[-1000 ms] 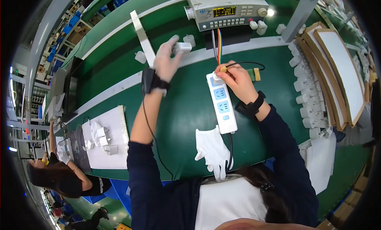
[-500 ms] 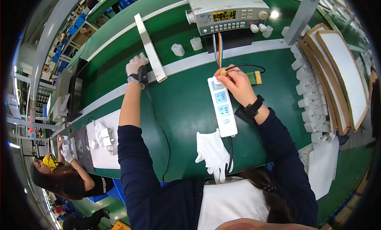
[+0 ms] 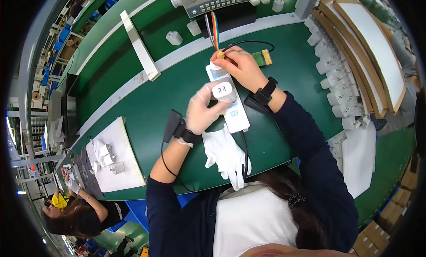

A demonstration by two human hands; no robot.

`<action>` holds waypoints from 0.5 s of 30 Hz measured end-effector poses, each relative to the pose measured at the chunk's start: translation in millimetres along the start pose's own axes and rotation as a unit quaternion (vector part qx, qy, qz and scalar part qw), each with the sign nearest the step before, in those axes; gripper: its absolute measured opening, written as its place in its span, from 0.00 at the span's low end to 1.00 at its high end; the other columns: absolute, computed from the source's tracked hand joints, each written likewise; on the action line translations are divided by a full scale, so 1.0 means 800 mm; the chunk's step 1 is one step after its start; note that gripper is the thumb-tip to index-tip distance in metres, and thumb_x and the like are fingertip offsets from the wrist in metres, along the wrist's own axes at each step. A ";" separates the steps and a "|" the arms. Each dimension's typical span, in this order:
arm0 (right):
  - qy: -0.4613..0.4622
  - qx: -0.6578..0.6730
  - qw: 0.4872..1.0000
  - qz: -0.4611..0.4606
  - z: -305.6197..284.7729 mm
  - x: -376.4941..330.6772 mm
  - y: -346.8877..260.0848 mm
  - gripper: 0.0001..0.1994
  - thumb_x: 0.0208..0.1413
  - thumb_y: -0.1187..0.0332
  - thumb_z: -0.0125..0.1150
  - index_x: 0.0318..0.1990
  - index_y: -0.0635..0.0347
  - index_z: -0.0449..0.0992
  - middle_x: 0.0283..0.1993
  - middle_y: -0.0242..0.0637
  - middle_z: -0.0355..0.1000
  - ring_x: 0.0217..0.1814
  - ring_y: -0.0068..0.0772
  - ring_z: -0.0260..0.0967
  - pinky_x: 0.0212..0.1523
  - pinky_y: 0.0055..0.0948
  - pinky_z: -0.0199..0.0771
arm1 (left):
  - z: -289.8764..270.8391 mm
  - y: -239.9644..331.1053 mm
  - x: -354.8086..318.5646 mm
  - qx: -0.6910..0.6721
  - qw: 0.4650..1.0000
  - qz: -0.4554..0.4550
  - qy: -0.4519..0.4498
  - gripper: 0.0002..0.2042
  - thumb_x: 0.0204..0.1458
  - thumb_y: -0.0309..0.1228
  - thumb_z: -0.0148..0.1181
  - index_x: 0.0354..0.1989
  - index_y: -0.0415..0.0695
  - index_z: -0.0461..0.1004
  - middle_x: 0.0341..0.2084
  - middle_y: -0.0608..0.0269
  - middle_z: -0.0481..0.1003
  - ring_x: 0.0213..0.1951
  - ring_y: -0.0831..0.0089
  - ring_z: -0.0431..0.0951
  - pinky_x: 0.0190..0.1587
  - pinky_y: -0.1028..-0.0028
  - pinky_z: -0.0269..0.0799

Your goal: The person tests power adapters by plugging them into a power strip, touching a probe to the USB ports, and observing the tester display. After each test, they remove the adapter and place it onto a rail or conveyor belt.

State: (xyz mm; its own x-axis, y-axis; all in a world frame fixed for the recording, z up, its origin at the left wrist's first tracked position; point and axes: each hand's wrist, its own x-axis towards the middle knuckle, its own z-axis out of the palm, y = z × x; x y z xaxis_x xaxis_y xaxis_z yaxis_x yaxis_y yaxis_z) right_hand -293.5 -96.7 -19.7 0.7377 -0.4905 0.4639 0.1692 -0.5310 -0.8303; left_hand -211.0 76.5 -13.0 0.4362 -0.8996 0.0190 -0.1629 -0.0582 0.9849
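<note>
In my left hand [image 3: 200,109], covered by a thin translucent glove, is a white charger [image 3: 222,90] with two dark slots facing up. It is held over the white power strip [image 3: 238,122], whose middle sockets it partly hides. My right hand [image 3: 246,70], bare, pinches a small yellowish connector [image 3: 221,55] with a black cable [image 3: 262,42] at the strip's far end. Below those fingertips another white charger [image 3: 216,66] sits at the end socket, mostly covered. A white glove [image 3: 224,153] lies beside the strip's near end.
A bench instrument [image 3: 217,3] stands at the back, with a rainbow ribbon cable [image 3: 215,31]. Right of my right hand lies a green circuit board [image 3: 259,58]. Several white chargers [image 3: 335,82] line the right side beside cardboard-edged trays [image 3: 372,48]. A co-worker [image 3: 84,215] sits at left.
My left hand has come back from the far left of the bench to the power strip, now with a charger in it. My right hand stays at the strip's far end. The view has shifted.
</note>
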 end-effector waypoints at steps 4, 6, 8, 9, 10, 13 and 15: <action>0.016 -0.001 1.000 -0.027 0.001 0.002 0.008 0.09 0.56 0.66 0.60 0.38 0.62 0.80 0.37 0.38 0.75 0.41 0.37 0.72 0.41 0.29 0.73 | 0.010 -0.011 0.003 0.163 0.978 0.127 -0.028 0.21 0.46 0.27 0.67 0.50 0.43 0.71 0.39 0.62 0.77 0.42 0.66 0.77 0.49 0.71 0.70; 0.011 0.030 0.999 -0.004 0.004 -0.003 0.009 0.09 0.56 0.66 0.60 0.38 0.62 0.80 0.37 0.39 0.75 0.41 0.37 0.72 0.41 0.29 0.73 | 0.015 -0.008 0.001 0.291 0.932 0.213 -0.020 0.23 0.45 0.28 0.67 0.51 0.45 0.71 0.41 0.59 0.76 0.43 0.62 0.76 0.50 0.69 0.69; 0.013 0.020 1.000 -0.013 0.004 -0.003 0.009 0.09 0.56 0.66 0.60 0.38 0.62 0.80 0.37 0.39 0.75 0.41 0.37 0.72 0.41 0.30 0.73 | 0.015 -0.009 0.002 0.354 0.900 0.255 -0.012 0.24 0.44 0.29 0.67 0.52 0.45 0.71 0.41 0.57 0.75 0.43 0.60 0.76 0.50 0.69 0.68; 0.015 0.013 1.000 -0.018 0.003 -0.002 0.008 0.10 0.56 0.65 0.61 0.38 0.62 0.80 0.37 0.39 0.75 0.41 0.37 0.72 0.40 0.30 0.73 | 0.012 -0.014 0.004 0.306 0.920 0.243 -0.029 0.24 0.44 0.29 0.67 0.52 0.45 0.71 0.43 0.57 0.75 0.44 0.61 0.75 0.51 0.69 0.68; 0.017 0.005 1.000 -0.022 0.003 -0.002 0.009 0.10 0.56 0.65 0.61 0.37 0.63 0.80 0.37 0.40 0.75 0.40 0.37 0.72 0.40 0.30 0.73 | 0.008 -0.020 0.005 0.258 0.937 0.231 -0.046 0.24 0.44 0.30 0.67 0.52 0.45 0.71 0.44 0.58 0.75 0.45 0.62 0.75 0.52 0.69 0.67; 0.021 0.001 0.999 -0.039 0.002 0.000 0.010 0.10 0.56 0.65 0.61 0.37 0.63 0.79 0.37 0.40 0.74 0.40 0.38 0.72 0.39 0.31 0.72 | -0.021 -0.028 0.023 0.042 0.985 0.160 -0.058 0.24 0.44 0.29 0.67 0.53 0.44 0.70 0.47 0.58 0.74 0.47 0.65 0.74 0.53 0.70 0.66; 0.023 -0.002 0.999 -0.046 0.003 -0.002 0.010 0.10 0.56 0.65 0.62 0.37 0.64 0.79 0.37 0.41 0.74 0.40 0.38 0.72 0.39 0.32 0.72 | -0.030 -0.031 0.042 -0.127 0.986 0.093 -0.051 0.25 0.44 0.29 0.67 0.54 0.44 0.70 0.49 0.59 0.73 0.48 0.67 0.74 0.54 0.71 0.66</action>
State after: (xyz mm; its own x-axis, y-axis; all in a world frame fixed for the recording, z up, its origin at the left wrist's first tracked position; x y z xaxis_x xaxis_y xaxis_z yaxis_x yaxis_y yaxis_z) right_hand -291.8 -98.5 -27.8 0.6881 -0.4703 0.5525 0.2323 -0.5786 -0.7818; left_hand -171.4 58.1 -33.0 0.3271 -0.9240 0.1979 0.0013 0.2098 0.9777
